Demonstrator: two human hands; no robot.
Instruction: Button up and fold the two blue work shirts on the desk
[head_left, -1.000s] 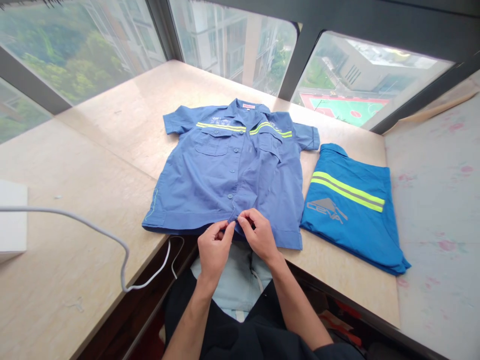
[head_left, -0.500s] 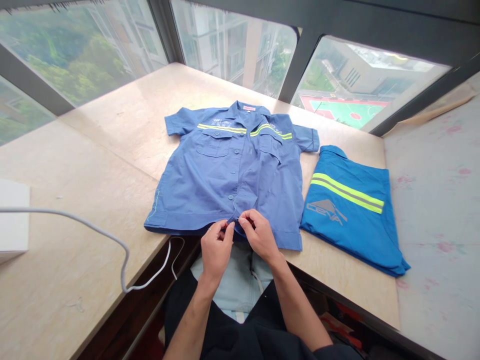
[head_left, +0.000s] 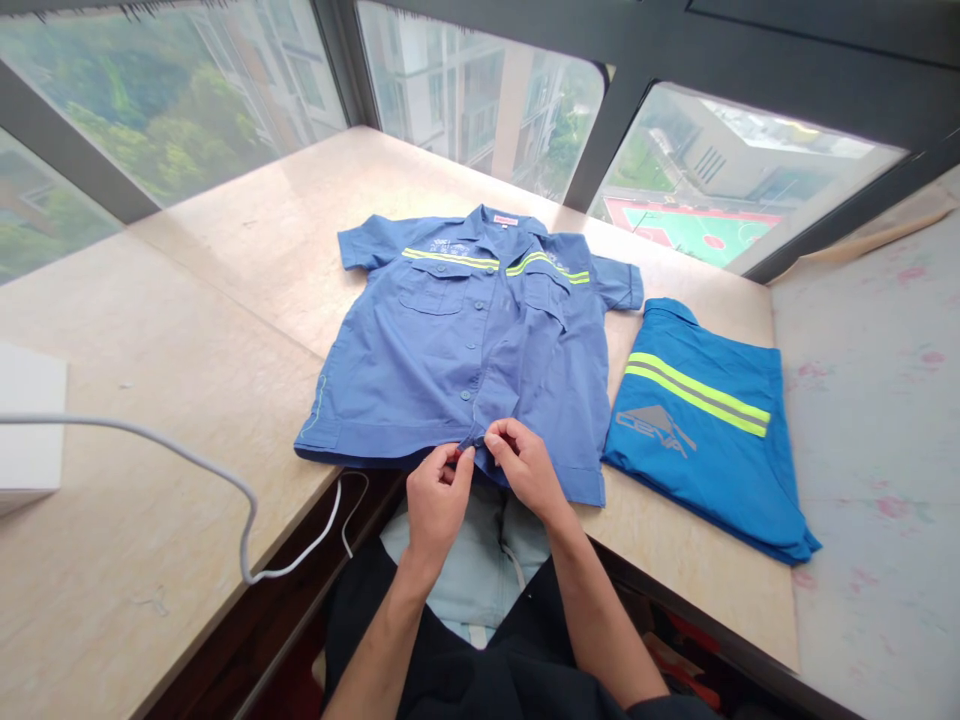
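A blue short-sleeved work shirt (head_left: 390,370) lies front side up, collar away from me, with yellow stripes across the chest and its hem at the table's front edge. At the bottom of the button front, my left hand (head_left: 439,500) pinches the hem. Close beside it, my right hand (head_left: 525,465) pinches the same front edge, fingertips nearly meeting the left ones. Something small and red shows by the left fingertips, too small to name. Several buttons run up the front above my hands. The bottom of the placket is partly hidden by my fingers.
A folded brighter blue shirt (head_left: 705,430) with a yellow-grey stripe lies to the right. A white cable (head_left: 244,510) loops over the left edge of the tabletop (head_left: 187,400), near a white box (head_left: 30,430). Windows border the back; a papered wall (head_left: 870,450) stands right.
The view has shifted slightly, so most things sit a little further right. Both hands keep pinching the shirt's lower front edge, with hardly any movement.
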